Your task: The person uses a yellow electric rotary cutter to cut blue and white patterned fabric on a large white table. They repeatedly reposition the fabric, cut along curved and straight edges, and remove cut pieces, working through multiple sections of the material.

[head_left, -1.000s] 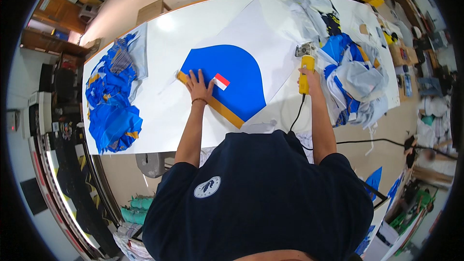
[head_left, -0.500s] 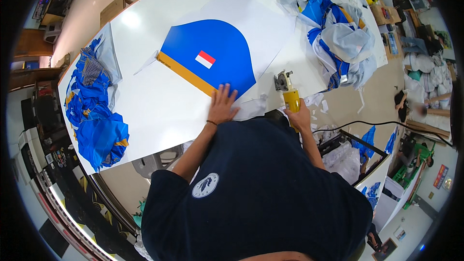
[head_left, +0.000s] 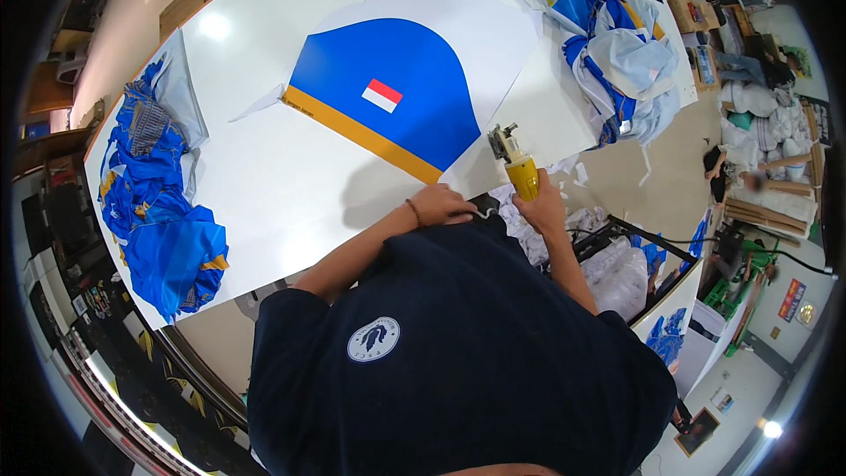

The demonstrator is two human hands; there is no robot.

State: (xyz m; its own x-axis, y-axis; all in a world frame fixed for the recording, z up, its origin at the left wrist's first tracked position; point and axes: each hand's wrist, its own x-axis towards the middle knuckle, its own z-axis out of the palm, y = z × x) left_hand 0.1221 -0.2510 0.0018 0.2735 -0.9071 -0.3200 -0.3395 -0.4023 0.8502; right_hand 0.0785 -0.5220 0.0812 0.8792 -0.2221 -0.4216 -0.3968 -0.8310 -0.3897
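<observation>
The right hand (head_left: 540, 200) grips a yellow cutter (head_left: 523, 176) beside a blue panel (head_left: 414, 70) with lettered orange band (head_left: 370, 139); the left hand's (head_left: 438, 205) hold is unclear.

The left hand (head_left: 441, 205), spread flat on the blue panel (head_left: 388, 79) a second ago, has slid down past its lower corner and now sits off it, fingers bent, close against the shirt (head_left: 476, 326). The right hand (head_left: 542, 203) has brought the cutter (head_left: 522, 174) from beside the right-hand heap (head_left: 630, 62) to just beside the panel's right corner.
</observation>
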